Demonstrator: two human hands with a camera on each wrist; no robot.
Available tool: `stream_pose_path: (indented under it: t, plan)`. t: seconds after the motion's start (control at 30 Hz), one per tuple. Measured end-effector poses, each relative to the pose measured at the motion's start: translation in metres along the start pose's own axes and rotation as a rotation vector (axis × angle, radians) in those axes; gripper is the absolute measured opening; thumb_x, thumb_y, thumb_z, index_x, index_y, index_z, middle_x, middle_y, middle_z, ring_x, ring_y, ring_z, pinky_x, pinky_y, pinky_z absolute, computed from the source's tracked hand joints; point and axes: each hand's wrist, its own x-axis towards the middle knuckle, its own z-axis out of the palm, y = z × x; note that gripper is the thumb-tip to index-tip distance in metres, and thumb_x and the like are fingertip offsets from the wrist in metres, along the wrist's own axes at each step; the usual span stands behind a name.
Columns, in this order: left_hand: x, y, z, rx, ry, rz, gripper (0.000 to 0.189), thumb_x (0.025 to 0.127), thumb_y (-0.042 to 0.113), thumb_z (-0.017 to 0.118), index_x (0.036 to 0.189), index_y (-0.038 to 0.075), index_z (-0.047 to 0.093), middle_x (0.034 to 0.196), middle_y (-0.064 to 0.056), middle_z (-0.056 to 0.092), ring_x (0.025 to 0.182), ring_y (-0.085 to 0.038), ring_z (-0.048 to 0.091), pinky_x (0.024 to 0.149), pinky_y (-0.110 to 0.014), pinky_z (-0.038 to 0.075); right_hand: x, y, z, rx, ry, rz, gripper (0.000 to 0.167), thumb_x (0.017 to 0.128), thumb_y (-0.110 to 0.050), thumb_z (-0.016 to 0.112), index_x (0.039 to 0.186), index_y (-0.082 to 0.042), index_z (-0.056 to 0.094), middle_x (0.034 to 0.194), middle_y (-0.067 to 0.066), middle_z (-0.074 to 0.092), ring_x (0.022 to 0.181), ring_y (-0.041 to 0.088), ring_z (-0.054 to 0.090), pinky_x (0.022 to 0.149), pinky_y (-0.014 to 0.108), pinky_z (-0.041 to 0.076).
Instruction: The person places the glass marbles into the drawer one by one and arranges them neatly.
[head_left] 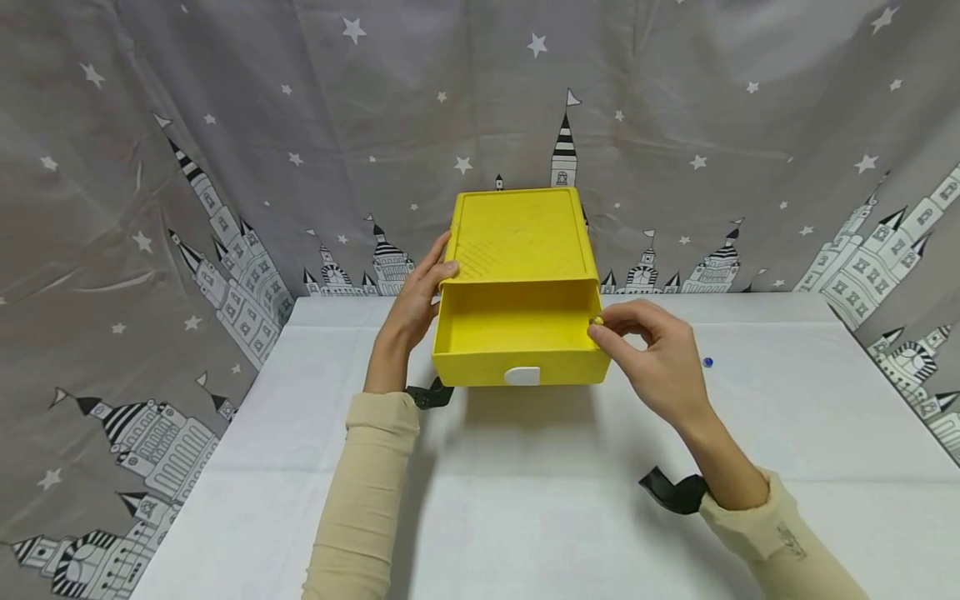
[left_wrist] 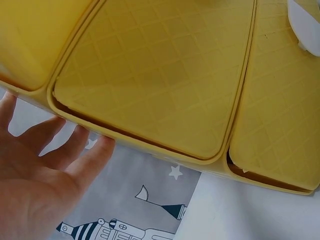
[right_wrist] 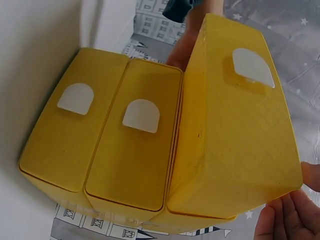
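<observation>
A yellow drawer unit with three stacked drawers stands on the table, its top drawer pulled out. The middle drawer and bottom drawer are closed. In the head view my left hand rests against the unit's left side, thumb over the top edge; the left wrist view shows its fingers fairly straight along that side. Above the open drawer's right wall, my right hand pinches a small yellowish marble between thumb and forefinger. The right wrist view shows those fingers beside the drawer's corner, the marble hidden.
To the right of my right hand a small blue marble lies on the white tablecloth. A grey curtain with castles and stars hangs close behind the unit. White tabs stick out from the drawer fronts. Dark straps hang from both wrists.
</observation>
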Motion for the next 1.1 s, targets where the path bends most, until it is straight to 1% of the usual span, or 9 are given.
stream_pose_path:
  t: [0.17,0.33,0.5,0.63,0.77,1.1]
  plan:
    - [-0.0001,-0.0003,-0.0003,-0.001,0.002,-0.002,0.066,0.096,0.032,0.056,0.156,0.038,0.028,0.161,0.009,0.021,0.136,-0.024,0.037,0.107,-0.053,0.035,0.0013,-0.0007,0.0011,-0.060,-0.025,0.028,0.013,0.088,-0.003,0.073,0.099,0.002,0.072,0.091,0.009,0.067,0.084,0.013,0.058,0.077,0.018,0.048]
    - [-0.0004,0.0000,0.0001,-0.004,0.005,-0.004,0.066,0.096,0.032,0.056,0.156,0.039,0.029,0.161,0.009,0.021,0.136,-0.024,0.037,0.107,-0.053,0.035,0.0018,-0.0008,0.0009,-0.082,-0.037,0.038,0.017,0.088,-0.004,0.073,0.103,0.004,0.072,0.092,0.009,0.067,0.084,0.014,0.058,0.077,0.017,0.047]
    - [-0.0004,-0.0004,0.0004,-0.004,0.006,-0.008,0.066,0.096,0.033,0.056,0.156,0.039,0.029,0.161,0.009,0.021,0.134,-0.024,0.039,0.107,-0.053,0.036,0.0005,0.0000,-0.0003,-0.066,-0.040,0.035,0.019,0.089,-0.003,0.072,0.106,0.005,0.071,0.095,0.010,0.067,0.086,0.013,0.058,0.081,0.017,0.047]
    - [-0.0006,-0.0004,0.0000,0.006,0.004,-0.007,0.066,0.097,0.033,0.056,0.156,0.039,0.028,0.162,0.009,0.020,0.135,-0.024,0.038,0.107,-0.052,0.036,-0.0005,0.0007,-0.0008,-0.038,-0.037,0.025,0.018,0.089,-0.002,0.071,0.105,0.005,0.071,0.097,0.010,0.067,0.087,0.012,0.058,0.084,0.018,0.047]
    - [-0.0012,0.0002,0.0001,0.011,0.003,-0.008,0.065,0.097,0.033,0.055,0.156,0.040,0.028,0.162,0.008,0.020,0.136,-0.024,0.038,0.108,-0.053,0.035,-0.0011,0.0014,-0.0023,-0.026,-0.040,0.019,0.017,0.089,-0.001,0.071,0.104,0.006,0.071,0.097,0.010,0.067,0.087,0.012,0.059,0.084,0.018,0.048]
    - [-0.0002,0.0004,0.0001,0.018,-0.002,-0.007,0.066,0.097,0.033,0.055,0.156,0.039,0.027,0.162,0.008,0.019,0.135,-0.025,0.037,0.109,-0.053,0.033,-0.0020,0.0025,-0.0075,-0.028,-0.061,0.045,0.017,0.090,-0.002,0.070,0.104,0.006,0.071,0.098,0.010,0.068,0.086,0.012,0.060,0.085,0.018,0.048]
